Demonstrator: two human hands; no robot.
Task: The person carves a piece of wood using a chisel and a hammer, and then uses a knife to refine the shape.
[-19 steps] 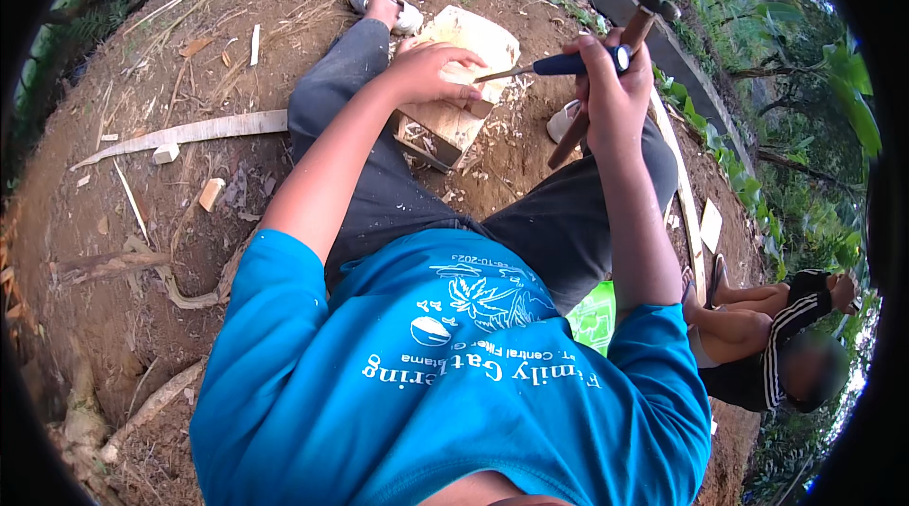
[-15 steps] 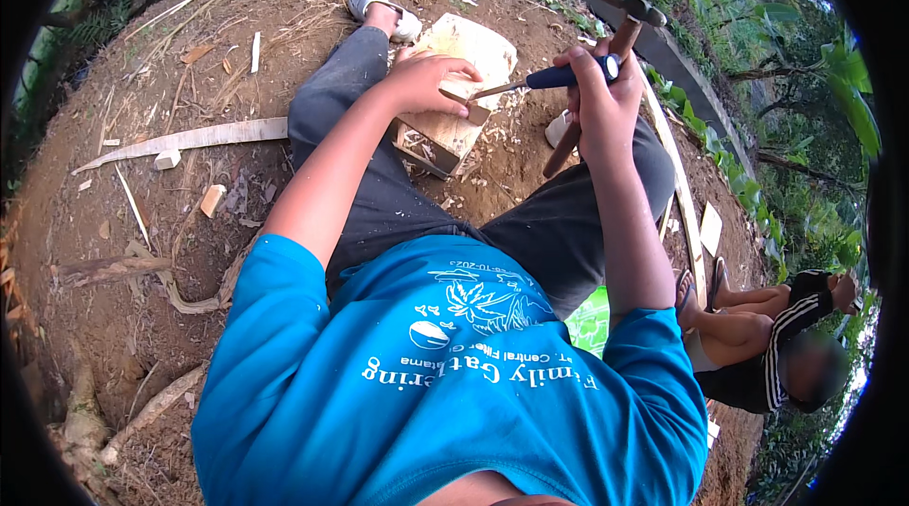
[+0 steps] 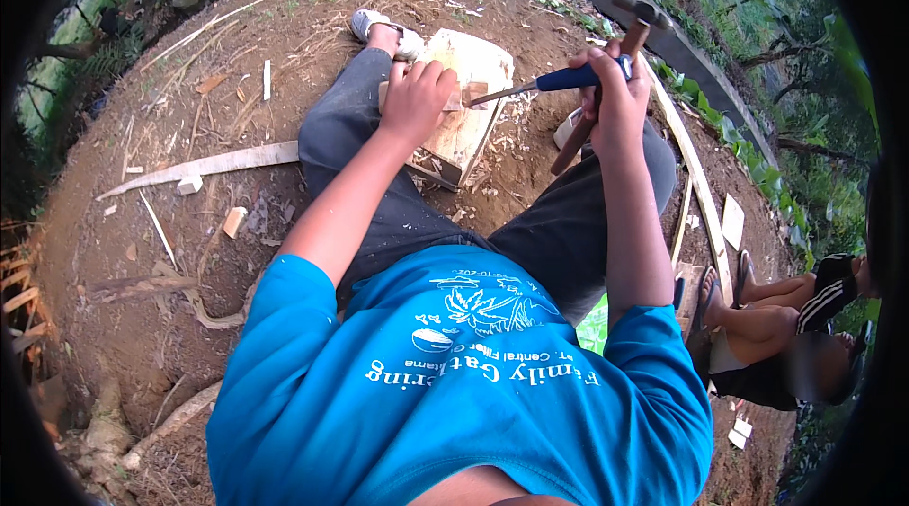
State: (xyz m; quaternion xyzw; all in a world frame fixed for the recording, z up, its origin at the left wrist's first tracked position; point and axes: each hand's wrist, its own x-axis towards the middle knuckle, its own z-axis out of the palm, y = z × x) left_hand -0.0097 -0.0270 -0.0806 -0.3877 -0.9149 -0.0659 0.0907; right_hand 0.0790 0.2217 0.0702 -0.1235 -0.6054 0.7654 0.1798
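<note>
The left hand (image 3: pixel 417 99) is pressed down on the pale wood block (image 3: pixel 469 118), which rests on the bare soil between the legs, just in front of the sandalled foot (image 3: pixel 379 28). Its fingers are curled together over the block's near upper edge, clamped on the wood to steady it.

The right hand (image 3: pixel 611 94) is closed around two tools at once (an uncommon grip): the blue-handled chisel (image 3: pixel 540 85), whose blade tip lies against the block beside the left hand, and the hammer (image 3: pixel 606 80), whose wooden handle slopes down behind the wrist. Its fingers are wrapped tight on both handles.

Against the earlier frames, little displacement is recorded: the hammer head is carried marginally higher and further right, while the chisel tip is kept at the same spot on the block. This is judged to mean that the cut is being positioned, not struck.

A long wood offcut (image 3: pixel 204 165) and scattered chips lie on the ground (image 3: pixel 142 250) to the left. A seated person (image 3: pixel 795 336) is seen at the right edge.
</note>
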